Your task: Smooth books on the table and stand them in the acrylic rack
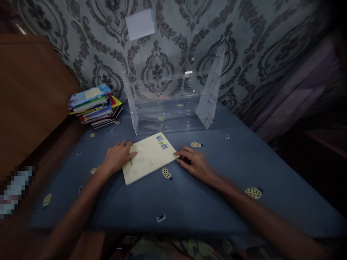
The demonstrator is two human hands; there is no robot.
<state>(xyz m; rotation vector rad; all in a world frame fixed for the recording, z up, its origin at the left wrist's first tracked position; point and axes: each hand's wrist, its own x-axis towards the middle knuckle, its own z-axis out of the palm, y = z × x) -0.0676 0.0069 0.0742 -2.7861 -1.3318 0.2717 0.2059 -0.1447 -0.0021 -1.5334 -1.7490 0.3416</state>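
A thin cream-coloured book [151,155] lies tilted on the dark blue tablecloth, with small printed codes near its far right corner and faint text at its left. My left hand [117,156] grips its left side, the thumb on the cover and the fingers along the far left edge. At the right corner, my right hand [193,162] pinches the book between thumb and fingertips. Just beyond the book stands a clear plastic rack [173,110] with tiers and slanted side panels.
A stack of colourful books [94,104] sits at the table's back left, beside a brown wooden cabinet [32,97]. Patterned wallpaper backs the table, with a white sheet [140,24] on it. The blue tablecloth [130,209] has pineapple prints. A pale curtain [295,97] hangs at the right.
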